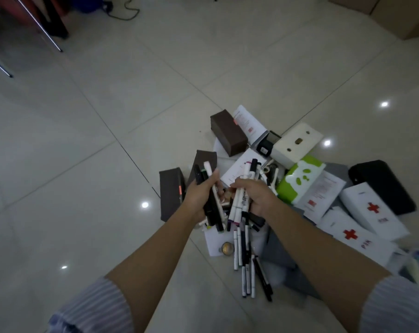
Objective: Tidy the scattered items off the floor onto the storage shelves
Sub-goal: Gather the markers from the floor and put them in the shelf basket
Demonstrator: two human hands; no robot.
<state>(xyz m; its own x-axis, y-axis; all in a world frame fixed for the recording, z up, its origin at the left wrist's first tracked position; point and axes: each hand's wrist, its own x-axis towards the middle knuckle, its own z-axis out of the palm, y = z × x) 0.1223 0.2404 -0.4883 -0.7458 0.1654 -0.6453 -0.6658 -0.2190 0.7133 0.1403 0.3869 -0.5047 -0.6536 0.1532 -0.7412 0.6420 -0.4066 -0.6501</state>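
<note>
A heap of items lies on the tiled floor at centre right. My left hand [202, 194] grips a bundle of black and white markers [212, 200] above the heap. Close beside it, my right hand [254, 195] grips another bunch of white markers [239, 203]. Several loose markers [248, 265] lie on the floor below my hands. Around them sit brown boxes [227, 133], [170, 193], a cream box [296, 145], a green and white tissue pack [297, 181], two white first-aid boxes with red crosses [372, 210], [352, 236] and a black case [384, 186].
White leaflets [247, 122] and papers lie among the boxes, and a small round metal object [227, 248] sits on one sheet. Metal furniture legs [40, 27] stand at the top left, a black cable [124, 10] at the top, cardboard boxes [396, 13] at the top right.
</note>
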